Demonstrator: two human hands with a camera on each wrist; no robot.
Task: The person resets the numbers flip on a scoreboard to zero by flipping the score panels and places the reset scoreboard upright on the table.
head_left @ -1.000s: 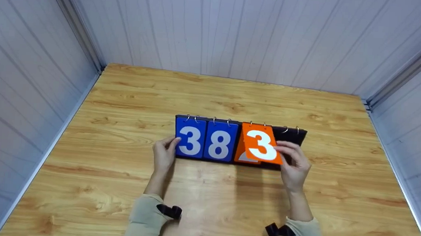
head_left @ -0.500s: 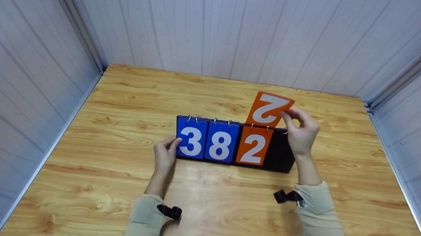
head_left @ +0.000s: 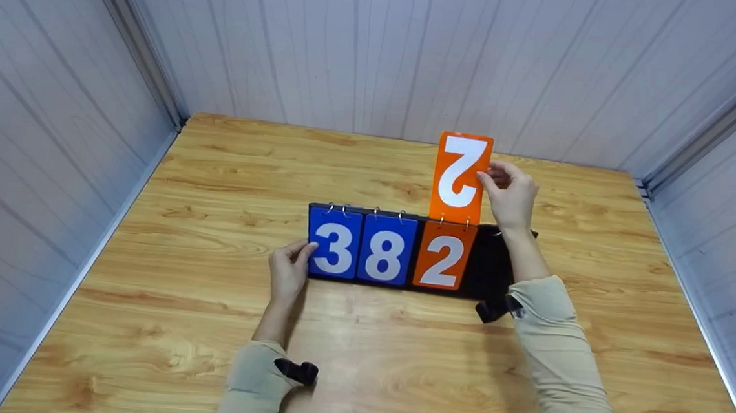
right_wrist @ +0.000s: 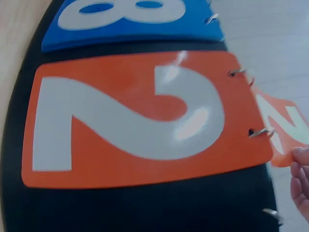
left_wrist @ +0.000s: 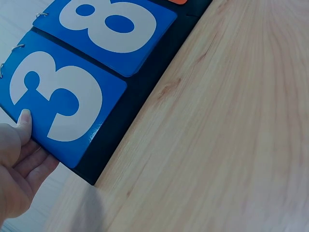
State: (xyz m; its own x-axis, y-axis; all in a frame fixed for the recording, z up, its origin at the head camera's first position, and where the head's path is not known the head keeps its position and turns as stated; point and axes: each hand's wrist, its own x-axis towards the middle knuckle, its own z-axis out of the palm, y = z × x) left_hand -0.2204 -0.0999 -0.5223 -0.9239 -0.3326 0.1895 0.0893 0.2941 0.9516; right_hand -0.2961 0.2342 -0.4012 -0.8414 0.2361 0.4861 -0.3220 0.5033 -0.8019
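Observation:
A black flip scoreboard (head_left: 488, 270) stands on the table with number cards hung from metal rings. Its two blue cards read 3 (head_left: 332, 249) and 8 (head_left: 384, 256). On the orange side a hanging card (head_left: 443, 258) reads 2, and the rightmost place shows bare black. My left hand (head_left: 287, 271) grips the board's left edge, thumb on the blue 3 card. With thumb and fingers, my right hand (head_left: 515, 200) pinches the right edge of a raised orange card (head_left: 461, 177), which stands above the rings showing an upside-down 2. The right wrist view catches only some of these fingers (right_wrist: 300, 157).
The wood-grain table (head_left: 202, 350) spreads around the board. White panel walls (head_left: 379, 52) close it in at the back and both sides. A dark wrist camera (head_left: 495, 308) on the right sleeve overlaps the board's lower right in the head view.
My right hand has lifted the orange 3 card up and over the rings, uncovering the 2; its back now faces me, nearly upright. The left hand has stayed at the board's left edge.

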